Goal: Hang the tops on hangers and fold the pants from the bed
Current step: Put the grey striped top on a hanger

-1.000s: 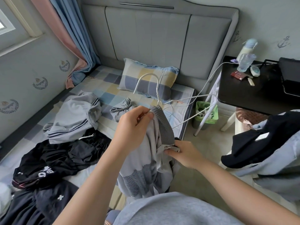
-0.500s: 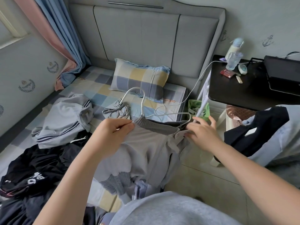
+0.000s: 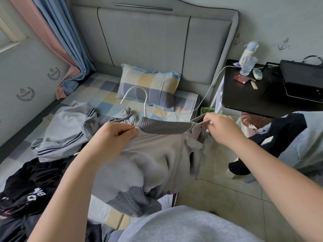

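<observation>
In the head view, a light grey top with a dark grey ribbed knit collar [image 3: 153, 154] is held up at the middle of the frame, above the near edge of the bed with a blue, yellow and grey checked sheet [image 3: 104, 96]. The left hand [image 3: 115, 135] has its fingers curled and pinches the cloth at the left end of the collar. The right hand [image 3: 220, 130] pinches the right end of the collar, with a loose placket flap under its fingers. The collar is stretched level between the two hands and the body of the top hangs down toward the lower centre, its ribbed hem bunched there.

A white plastic hanger [image 3: 145, 103] rises from behind the collar, its hook curving up in front of the checked pillow [image 3: 152, 82]. Its arms are hidden by the cloth.

At centre left of the frame, a light grey garment with dark stripes [image 3: 70, 126] lies crumpled on the sheet. Below it, at lower left, lies a black garment with white letters [image 3: 31, 186]. A small crumpled grey garment [image 3: 125, 116] lies just behind the left hand.

At upper right stands a black side table [image 3: 253, 100] with a clear plastic cup [image 3: 248, 66] and a red packet [image 3: 241, 79] on it. A dark navy garment [image 3: 279, 135] hangs at the right edge.
</observation>
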